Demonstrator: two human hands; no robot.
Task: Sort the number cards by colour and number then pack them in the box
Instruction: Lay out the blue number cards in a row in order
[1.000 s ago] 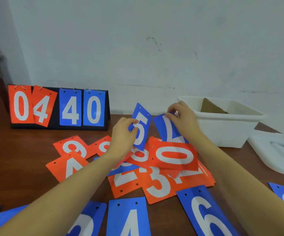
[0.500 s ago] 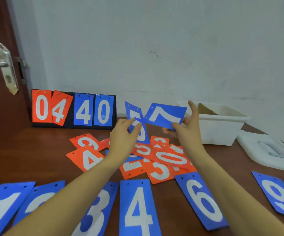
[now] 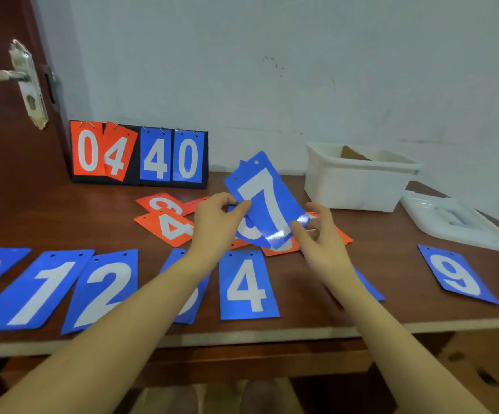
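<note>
Table of dark wood meets a pale wall; box at 2 o'clock. Left hand pinches blue 7 card at 12 o'clock; right hand, fingers loosely spread, touches its lower edge.

Left hand pinches blue 7 card; right hand fingers straight beside it.

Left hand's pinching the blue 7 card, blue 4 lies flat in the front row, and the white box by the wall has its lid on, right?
Not quite. The head view shows the white box open, its lid lying on the table beside it. The rest holds: the left hand pinches the blue 7 card, and the blue 4 lies flat.
</note>
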